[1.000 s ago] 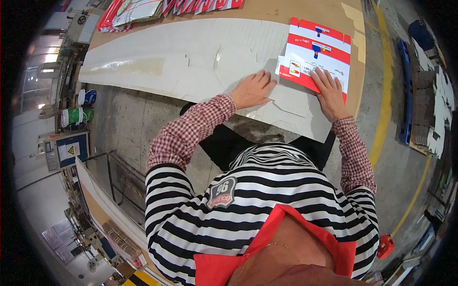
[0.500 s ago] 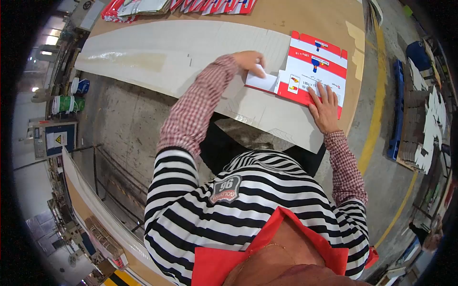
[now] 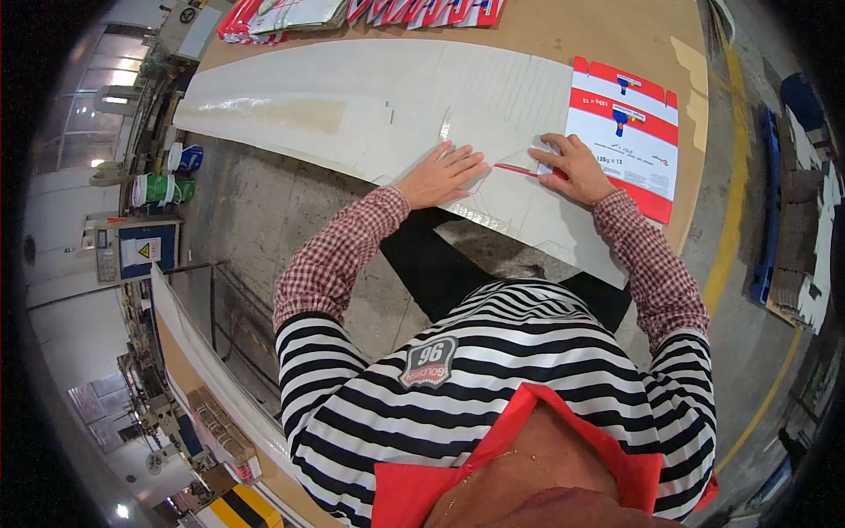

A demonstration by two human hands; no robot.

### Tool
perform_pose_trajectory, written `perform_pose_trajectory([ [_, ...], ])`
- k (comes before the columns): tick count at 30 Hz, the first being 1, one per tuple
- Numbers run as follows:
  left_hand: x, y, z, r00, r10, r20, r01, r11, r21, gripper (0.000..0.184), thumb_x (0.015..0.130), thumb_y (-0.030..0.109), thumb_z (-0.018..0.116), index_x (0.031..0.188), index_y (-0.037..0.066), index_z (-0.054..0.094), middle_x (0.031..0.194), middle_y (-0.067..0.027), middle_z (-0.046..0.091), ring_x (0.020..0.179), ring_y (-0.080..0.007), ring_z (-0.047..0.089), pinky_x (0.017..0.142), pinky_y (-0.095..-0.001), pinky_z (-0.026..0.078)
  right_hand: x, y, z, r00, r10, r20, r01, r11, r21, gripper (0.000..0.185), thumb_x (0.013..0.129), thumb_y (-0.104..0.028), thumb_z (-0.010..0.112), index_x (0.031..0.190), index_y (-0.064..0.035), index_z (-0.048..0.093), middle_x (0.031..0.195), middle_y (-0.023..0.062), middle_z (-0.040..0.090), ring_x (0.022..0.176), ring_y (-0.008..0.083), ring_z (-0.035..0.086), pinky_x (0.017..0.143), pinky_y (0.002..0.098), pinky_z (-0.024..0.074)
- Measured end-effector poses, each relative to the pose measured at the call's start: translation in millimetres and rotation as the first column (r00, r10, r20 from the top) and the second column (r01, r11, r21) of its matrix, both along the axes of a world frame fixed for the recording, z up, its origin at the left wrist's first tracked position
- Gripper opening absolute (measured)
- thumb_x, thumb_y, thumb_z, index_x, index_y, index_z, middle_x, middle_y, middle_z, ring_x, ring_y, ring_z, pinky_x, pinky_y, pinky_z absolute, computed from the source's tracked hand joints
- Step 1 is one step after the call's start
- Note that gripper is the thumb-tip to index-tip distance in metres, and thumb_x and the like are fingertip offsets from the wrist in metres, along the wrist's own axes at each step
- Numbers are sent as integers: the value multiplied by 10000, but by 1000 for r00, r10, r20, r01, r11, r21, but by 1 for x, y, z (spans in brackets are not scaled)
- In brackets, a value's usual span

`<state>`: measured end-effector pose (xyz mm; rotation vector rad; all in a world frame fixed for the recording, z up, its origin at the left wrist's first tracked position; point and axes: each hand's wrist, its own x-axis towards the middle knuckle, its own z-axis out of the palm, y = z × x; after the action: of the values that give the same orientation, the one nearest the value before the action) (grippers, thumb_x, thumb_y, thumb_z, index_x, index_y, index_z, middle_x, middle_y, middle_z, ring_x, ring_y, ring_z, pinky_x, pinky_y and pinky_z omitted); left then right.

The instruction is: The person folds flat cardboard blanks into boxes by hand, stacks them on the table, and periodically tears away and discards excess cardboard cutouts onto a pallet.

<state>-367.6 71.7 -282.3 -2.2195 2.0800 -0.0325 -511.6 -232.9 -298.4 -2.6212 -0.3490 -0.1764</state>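
Note:
A flat red-and-white printed carton (image 3: 627, 132) lies on a long white sheet (image 3: 343, 101) that covers part of the brown table. My right hand (image 3: 574, 169) rests over the carton's lower left side, its fingers bent and gripping at the edge and partly hiding it. A thin red edge shows just left of those fingers. To the left, my left hand (image 3: 444, 173) lies palm down on the white sheet near its front edge, fingers stretched out and holding nothing. Strips of clear tape show on the sheet around it.
Several folded red-and-white cartons (image 3: 431, 12) and a bundle (image 3: 295, 16) lie along the table's far side. Stacked cardboard (image 3: 797, 229) stands on a blue pallet to the right. A green bucket (image 3: 158, 190) is on the floor at left.
My left hand has come off the carton's white flap and now lies flat, nearer me. My right hand has slid left from the carton's middle to its left edge. The view has shifted slightly.

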Motion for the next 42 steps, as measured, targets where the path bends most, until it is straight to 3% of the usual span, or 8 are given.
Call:
perform_pose_trajectory([
  [9, 34, -5, -22, 957, 242, -158, -276, 927, -252, 684, 852, 223, 698, 1439, 79, 377, 1354, -144, 484, 1315, -256, 432, 1126, -446, 309, -2, 2, 5, 1000, -22, -12, 23, 999, 43, 455, 856, -335, 669, 1273, -156, 640, 1344, 106, 519, 1030, 266, 493, 968, 377, 433],
  [13, 3, -40, -30, 641, 556, -529, -757, 346, -554, 783, 800, 181, 769, 1441, 32, 346, 1333, -196, 450, 1283, -307, 420, 1085, -429, 358, -1, 1, -3, 1000, -19, -5, 19, 998, 64, 473, 854, -351, 668, 1287, -162, 634, 1356, 109, 521, 1035, 263, 489, 975, 379, 432],
  [17, -43, -58, -32, 35, 212, -977, -964, -251, -89, 739, 790, 160, 791, 1375, -22, 377, 1203, -172, 513, 1053, -244, 550, 880, -389, 510, 1, -2, 0, 999, -13, -53, 16, 998, 57, 488, 855, -365, 662, 1298, -165, 630, 1372, 108, 516, 1048, 263, 486, 984, 382, 429],
  [20, -33, -59, -43, -208, -379, -902, -974, -1, 225, 655, 772, 125, 801, 1291, -23, 431, 1032, -121, 585, 857, -189, 605, 677, -307, 552, -2, -1, 6, 999, -23, -43, 25, 999, 48, 492, 851, -372, 666, 1294, -160, 633, 1374, 113, 514, 1059, 265, 483, 983, 381, 430],
  [24, -26, -73, -20, -150, -167, -974, -985, -59, 162, 454, 790, 19, 727, 1163, -20, 473, 916, -90, 606, 737, -150, 603, 604, -288, 539, -4, 0, 8, 1000, -21, -20, 22, 998, 54, 541, 810, -406, 713, 1276, -142, 640, 1344, 127, 526, 1068, 281, 490, 986, 388, 428],
  [27, -16, -101, -40, 598, 166, -784, -738, 495, -459, 596, 772, 148, 747, 1253, -25, 440, 1137, -156, 578, 1072, -301, 559, 924, -476, 449, -3, -1, 8, 997, 37, 69, -42, 996, 78, 569, 777, -409, 731, 1237, -82, 651, 1326, 144, 531, 1066, 300, 494, 996, 395, 420],
  [31, -29, -128, -5, 955, -33, -294, -66, 945, -321, 884, 814, 516, 675, 1444, 8, 320, 1480, -204, 348, 1415, -380, 255, 1151, -545, 170, -8, -8, 34, 949, 72, -306, -115, 985, -127, 643, 706, -319, 782, 1224, 15, 601, 1374, 184, 484, 1187, 343, 469, 1044, 422, 385],
  [42, -17, -134, -38, 959, 54, -278, -135, 950, -283, 906, 899, 661, 437, 1504, 19, 229, 1570, -191, 198, 1458, -376, 159, 1165, -545, 123, -48, -20, 9, 955, -298, 2, 298, 952, -71, 842, 736, -326, 799, 1436, -77, 403, 1531, 146, 317, 1418, 330, 278, 1178, 461, 235],
])
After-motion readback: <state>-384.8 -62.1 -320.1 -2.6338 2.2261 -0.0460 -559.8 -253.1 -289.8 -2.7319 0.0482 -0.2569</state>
